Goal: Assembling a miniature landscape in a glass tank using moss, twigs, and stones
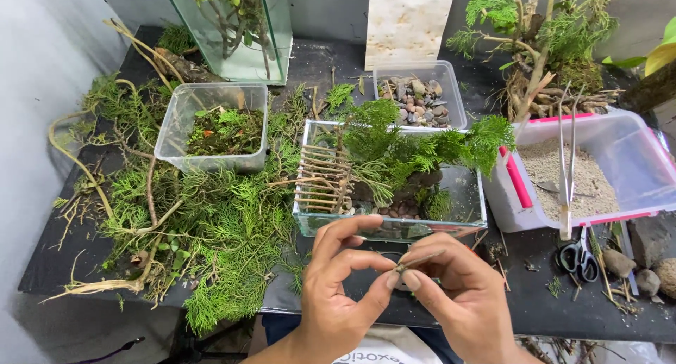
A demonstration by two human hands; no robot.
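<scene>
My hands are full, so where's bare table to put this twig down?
Bare black table lies below the glass tank, between your right hand and the scissors. The left, under the green cuttings, is crowded; stones fill the right edge.

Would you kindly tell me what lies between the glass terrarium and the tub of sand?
In the head view, the terrarium and sand tub stand nearly touching; only overhanging green foliage fills the gap.
</scene>
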